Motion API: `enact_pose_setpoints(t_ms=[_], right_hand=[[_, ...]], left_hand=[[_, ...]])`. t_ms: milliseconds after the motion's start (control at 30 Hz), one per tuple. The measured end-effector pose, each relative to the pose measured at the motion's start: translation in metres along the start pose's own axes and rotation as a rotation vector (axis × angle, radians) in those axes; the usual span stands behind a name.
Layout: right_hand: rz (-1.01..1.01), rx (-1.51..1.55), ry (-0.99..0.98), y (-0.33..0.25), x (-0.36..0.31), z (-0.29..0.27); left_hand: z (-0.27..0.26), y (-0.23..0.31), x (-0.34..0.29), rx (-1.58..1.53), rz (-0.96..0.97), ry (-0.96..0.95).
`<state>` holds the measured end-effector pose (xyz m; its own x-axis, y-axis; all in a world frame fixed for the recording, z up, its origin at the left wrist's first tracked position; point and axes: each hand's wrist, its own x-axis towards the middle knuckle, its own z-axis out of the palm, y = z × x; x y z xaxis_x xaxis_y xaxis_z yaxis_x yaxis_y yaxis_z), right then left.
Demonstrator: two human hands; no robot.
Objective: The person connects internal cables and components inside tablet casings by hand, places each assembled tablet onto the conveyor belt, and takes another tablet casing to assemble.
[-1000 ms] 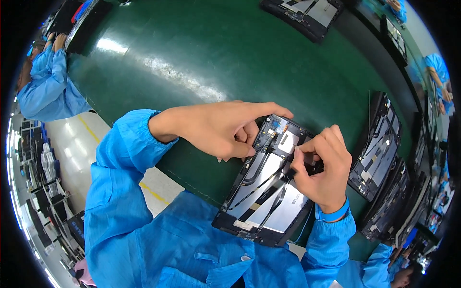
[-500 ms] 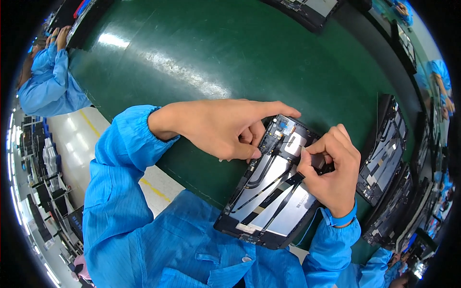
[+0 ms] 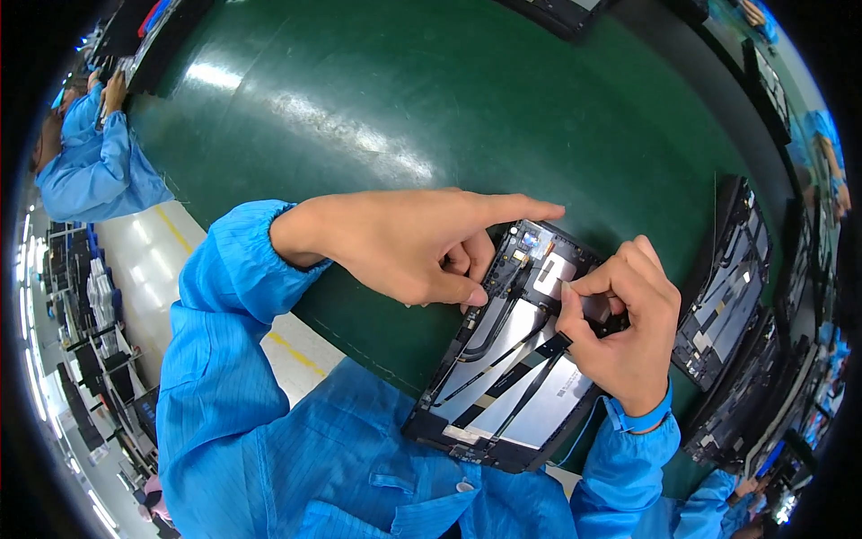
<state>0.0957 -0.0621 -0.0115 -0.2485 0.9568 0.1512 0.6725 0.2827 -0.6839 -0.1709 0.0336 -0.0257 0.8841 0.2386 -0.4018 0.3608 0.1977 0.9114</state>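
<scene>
A: In the head view, where is the opened tablet lying?

B: The opened tablet (image 3: pixel 512 359) is lying right of centre in the lower half of the frame, on the near edge of the green worktop (image 3: pixel 359 99), tilted, with both hands at its upper end.

A: What are the hands doing?

B: The left hand (image 3: pixel 409 242) is reaching in from the left, forefinger stretched over the tablet's top corner, thumb and curled fingers resting on its left rim. The right hand (image 3: pixel 624 332) is pinching a small part against the upper right of the tablet; what exactly it is gripping I cannot tell.

A: Counts?

B: One tablet in hand and about two more open units (image 3: pixel 727 287) standing at the right edge. Two dark flat cables (image 3: pixel 512 373) are running diagonally across silver panels, with a pale label (image 3: pixel 566 386) on the lower one.
</scene>
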Motion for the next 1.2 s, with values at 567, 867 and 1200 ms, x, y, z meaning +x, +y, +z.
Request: enact_pose_setpoints(t_ms=[567,867,1200], right_hand=[[-0.008,0.056,-0.061,0.004,-0.006,-0.003],[-0.021,0.064,-0.225,-0.001,-0.002,-0.014],[-0.043,0.059,-0.256,0.002,-0.005,-0.017]], left_hand=[[0.004,-0.001,-0.001,-0.007,0.008,0.037],[0.01,0.0,-0.002,-0.01,0.035,0.085],[0.019,0.002,-0.01,0.026,0.09,0.184]])
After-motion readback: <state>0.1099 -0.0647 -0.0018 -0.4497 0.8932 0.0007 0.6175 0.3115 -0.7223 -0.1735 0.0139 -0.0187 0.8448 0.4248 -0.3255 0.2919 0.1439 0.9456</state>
